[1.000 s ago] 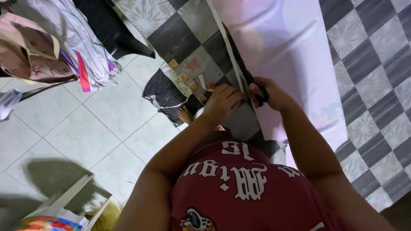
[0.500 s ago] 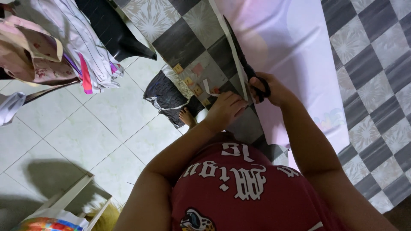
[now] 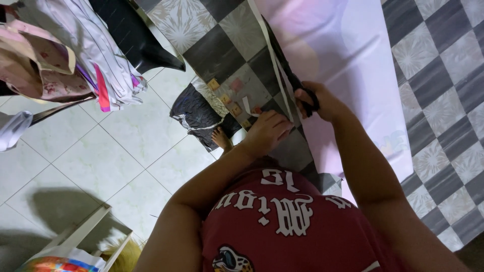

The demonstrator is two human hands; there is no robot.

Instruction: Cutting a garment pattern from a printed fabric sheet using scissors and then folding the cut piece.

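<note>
Left hand [image 3: 267,132] shifts slightly down along cut edge since earlier frame; right hand [image 3: 316,100] stays at same place. Cloth [image 3: 348,65], pale lilac, lies flat on checkered table [image 3: 433,100], reaching near edge. Looks light, soft, floppy, probably slides easy; better to hold flat beside cut line. Left hand presses fingers together on cloth edge. Right hand closes around dark scissors [image 3: 290,75], blades along cloth edge.

The pale sheet [image 3: 348,65] lies open beyond the right hand [image 3: 315,100]; the left hand [image 3: 267,132] is hemmed by small tags [image 3: 229,98] on checkered cloth [image 3: 438,75].
</note>
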